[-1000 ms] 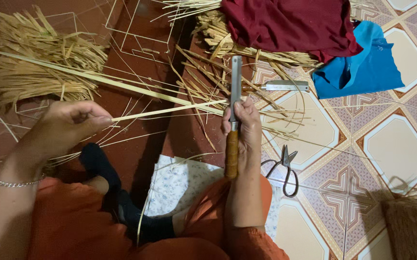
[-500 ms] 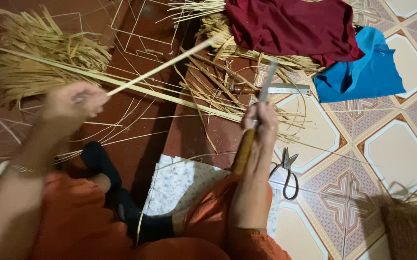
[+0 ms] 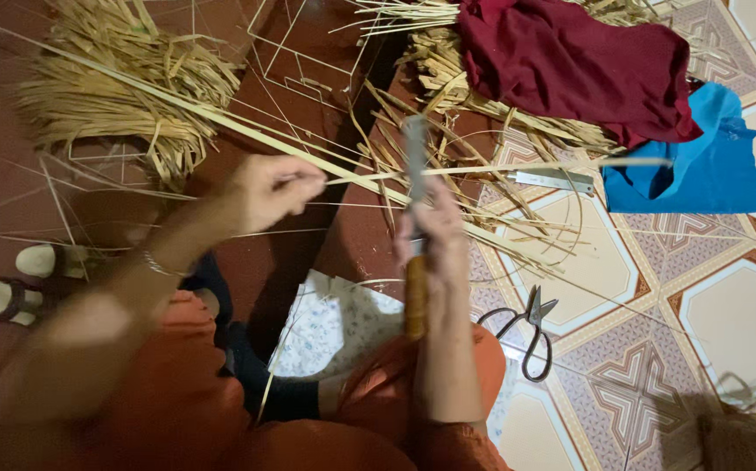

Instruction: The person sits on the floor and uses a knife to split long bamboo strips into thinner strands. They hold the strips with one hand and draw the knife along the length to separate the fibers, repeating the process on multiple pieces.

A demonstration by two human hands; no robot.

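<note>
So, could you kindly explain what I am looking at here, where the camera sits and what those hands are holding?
This is one view, from a camera worn on a person's head, looking down at their own lap and hands. The left hand pinches a long pale strip of cane or straw. The right hand grips a knife with a wooden handle, blade pointing away, against the strip. On the tiled floor lie black scissors, a second blade, heaps of straw, a dark red cloth and a blue cloth.

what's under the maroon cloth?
The maroon cloth lies on a pile of dry straw strips and overlaps the blue cloth. How far either runs beneath it is hidden.
</note>
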